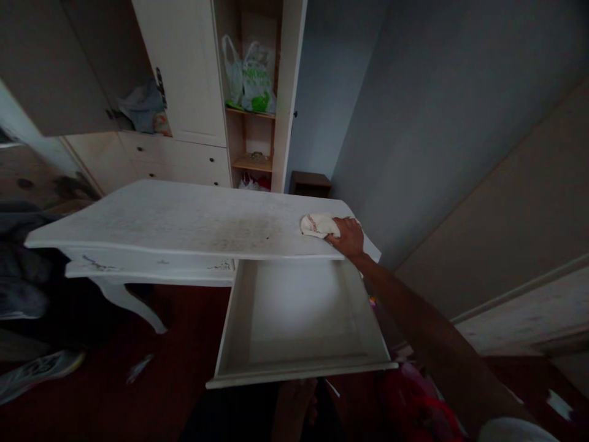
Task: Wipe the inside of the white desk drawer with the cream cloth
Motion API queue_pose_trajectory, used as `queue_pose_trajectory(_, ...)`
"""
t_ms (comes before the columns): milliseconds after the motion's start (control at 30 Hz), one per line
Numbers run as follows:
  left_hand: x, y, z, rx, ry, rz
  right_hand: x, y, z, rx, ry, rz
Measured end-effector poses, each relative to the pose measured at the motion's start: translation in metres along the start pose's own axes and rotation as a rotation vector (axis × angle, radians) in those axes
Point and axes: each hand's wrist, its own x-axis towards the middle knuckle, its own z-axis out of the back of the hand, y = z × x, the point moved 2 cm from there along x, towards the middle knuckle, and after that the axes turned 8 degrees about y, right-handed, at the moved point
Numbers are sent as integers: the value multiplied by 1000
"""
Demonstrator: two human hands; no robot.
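A folded cream cloth (319,224) with reddish print lies on the right part of the white desk top (193,215). My right hand (348,237) grips its right end and presses it on the surface, the arm reaching in from the lower right. Grey-brown smudges mark the desk top left of the cloth. Below the desk edge, an empty drawer (294,307) is pulled out. My left hand (297,399) is low in the picture, just below the drawer front, dim and partly cut off; its fingers are too dark to make out.
Behind the desk stands a white wardrobe (188,80) with plastic bags (257,83) on an open shelf. A small brown cabinet (310,184) is near the grey wall. Red bags (414,405) lie on the floor at right, a shoe (41,371) at lower left.
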Motion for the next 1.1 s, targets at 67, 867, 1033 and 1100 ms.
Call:
queue_pose_trajectory(67, -1, 1, 0, -16, -13, -30, -8, 7, 4, -28, 32, 110)
queue_pose_trajectory(867, -11, -10, -2, -164, 76, -14, -130, 77, -1, -134, 495, -121)
queue_pose_trajectory(1033, -17, -13, -4, -202, 75, -52, -115, 88, -17, -11, 483, -199)
queue_pose_trajectory(1100, -19, -14, -6, -207, 73, -59, -106, 95, -22, 24, 474, -233)
